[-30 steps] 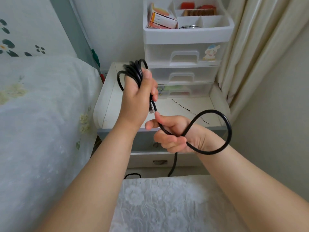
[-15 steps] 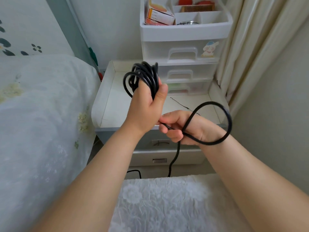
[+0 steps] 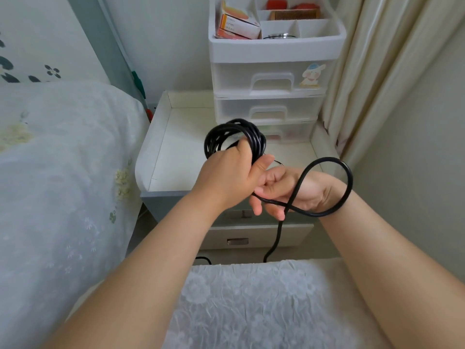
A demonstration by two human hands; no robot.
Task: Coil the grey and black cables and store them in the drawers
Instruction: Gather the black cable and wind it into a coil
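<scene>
a: the plastic drawers (image 3: 270, 81) sit shut on the tabletop (image 3: 181, 144); where's the black cable (image 3: 236, 137)?

b: bundled in the closed left hand (image 3: 226, 177), over the tabletop. right hand (image 3: 281, 190), loosely curled, feeds a springy loop; the tail hangs down. looks light, stiffish; pinch each loop where it crosses.

a: labels?

b: box (image 3: 239, 23) print is unreadable.

Both bare forearms reach forward and angle inward, so the hands meet in front of the body. The left hand (image 3: 227, 176) is raised a little higher, back toward the viewer, fingers closed around a bundle of black cable (image 3: 235, 138). The right hand (image 3: 289, 190) sits just beside and below it, palm facing left, fingers curled loosely on a strand.
</scene>
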